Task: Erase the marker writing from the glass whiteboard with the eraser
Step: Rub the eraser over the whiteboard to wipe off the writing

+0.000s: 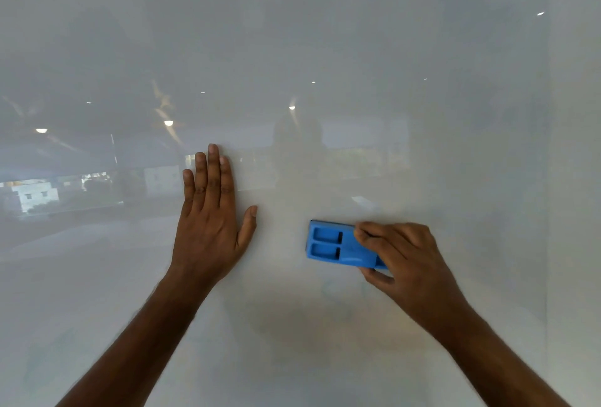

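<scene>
The glass whiteboard (325,49) fills the frame and looks almost clean. No sharp marker strokes show anywhere. What seems to be left is a faint bluish smudge (338,293) just below the eraser, lower centre of the frame, and perhaps a paler haze toward the lower left corner; both are too soft to read as writing, and some of the grey shapes across the middle are only reflections of ceiling lights and a room. By that evidence the task is in its last stretch: the bulk is wiped, and a pass or two over the ghosting below would finish it.

The blue eraser (338,245) lies against the glass right of centre, its moulded back with two recessed pockets facing the camera. The right hand (403,257) holds its right end, fingers (374,236) curled over the top edge and the thumb tucked under the bottom edge, pinching the block between them.

The left hand (211,221) rests flat on the glass left of centre, well apart from the eraser. Its four fingers are straight and close together, thumb spread to the side, holding nothing, apparently bracing.
</scene>
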Available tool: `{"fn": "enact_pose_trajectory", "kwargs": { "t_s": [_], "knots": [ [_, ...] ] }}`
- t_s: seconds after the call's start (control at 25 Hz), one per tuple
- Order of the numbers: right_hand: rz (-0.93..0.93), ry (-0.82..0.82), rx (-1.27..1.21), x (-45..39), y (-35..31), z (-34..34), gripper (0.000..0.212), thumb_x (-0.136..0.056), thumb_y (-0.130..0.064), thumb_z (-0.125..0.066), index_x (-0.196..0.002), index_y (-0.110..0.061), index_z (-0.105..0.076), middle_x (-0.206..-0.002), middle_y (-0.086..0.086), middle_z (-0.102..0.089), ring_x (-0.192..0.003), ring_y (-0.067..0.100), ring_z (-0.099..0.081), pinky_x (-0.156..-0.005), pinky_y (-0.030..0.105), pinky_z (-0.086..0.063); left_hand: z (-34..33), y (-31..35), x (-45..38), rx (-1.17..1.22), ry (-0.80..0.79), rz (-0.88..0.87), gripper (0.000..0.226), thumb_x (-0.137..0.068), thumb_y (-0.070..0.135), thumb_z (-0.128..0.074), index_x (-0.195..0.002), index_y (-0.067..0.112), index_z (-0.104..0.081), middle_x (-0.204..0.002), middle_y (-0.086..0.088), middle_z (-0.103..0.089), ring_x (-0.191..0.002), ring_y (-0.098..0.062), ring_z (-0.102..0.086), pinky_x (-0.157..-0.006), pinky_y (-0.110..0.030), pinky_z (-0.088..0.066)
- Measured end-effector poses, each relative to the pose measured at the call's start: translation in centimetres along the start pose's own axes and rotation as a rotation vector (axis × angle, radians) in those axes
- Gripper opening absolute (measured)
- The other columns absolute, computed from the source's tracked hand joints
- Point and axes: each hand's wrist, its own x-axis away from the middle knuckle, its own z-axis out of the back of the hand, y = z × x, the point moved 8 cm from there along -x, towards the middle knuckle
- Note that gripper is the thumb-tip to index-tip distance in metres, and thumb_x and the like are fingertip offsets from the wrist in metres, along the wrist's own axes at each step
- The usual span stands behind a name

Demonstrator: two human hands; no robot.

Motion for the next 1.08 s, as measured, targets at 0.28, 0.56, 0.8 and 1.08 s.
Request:
{"fn": "enact_pose_trajectory", "kwargs": {
  "t_s": [0.28,0.56,0.8,1.08],
  "knots": [
    [-0.189,0.093,-0.029,-4.5,5.1,2.3,0.053,-0.084,-0.029,-0.083,-0.131,-0.018,-0.063,-0.135,-0.008,-0.065,-0.114,0.019,-0.056,-0.096,0.040,-0.044,0.3,1.9,-2.1,-0.013,0.001,-0.038,0.085,-0.111,0.050,-0.035,-0.169,-0.008,-0.009,-0.180,-0.025,-0.002,-0.169,-0.040,0.002,-0.138,-0.049,0.001],
    [-0.051,0.024,-0.036,0.0,2.1,0.4,0.050,-0.092,-0.034,-0.070,-0.139,-0.022,-0.056,-0.140,-0.009,-0.060,-0.120,0.018,-0.056,-0.106,0.033,-0.038,0.1,2.5,-3.0,-0.016,0.007,-0.048,0.084,-0.112,0.049,-0.033,-0.170,-0.006,-0.008,-0.180,-0.024,0.000,-0.169,-0.039,0.002,-0.139,-0.050,0.000],
    [-0.172,0.047,0.018,2.0,6.8,2.6,0.050,-0.093,-0.037,-0.069,-0.139,-0.022,-0.057,-0.139,-0.009,-0.062,-0.122,0.018,-0.056,-0.108,0.031,-0.036,-0.1,2.8,-2.9,-0.003,0.011,-0.038,0.085,-0.112,0.051,-0.031,-0.170,-0.005,-0.006,-0.181,-0.024,0.001,-0.169,-0.038,0.005,-0.138,-0.049,0.003],
    [-0.230,0.119,-0.029,-2.1,5.3,2.5,0.056,-0.085,-0.029,-0.081,-0.136,-0.013,-0.063,-0.138,-0.003,-0.064,-0.122,0.021,-0.056,-0.103,0.043,-0.046,0.2,3.7,-2.9,0.031,0.013,-0.028,0.087,-0.111,0.053,-0.033,-0.169,-0.007,-0.008,-0.180,-0.025,0.000,-0.169,-0.039,0.003,-0.138,-0.050,-0.001]
  ]
}}
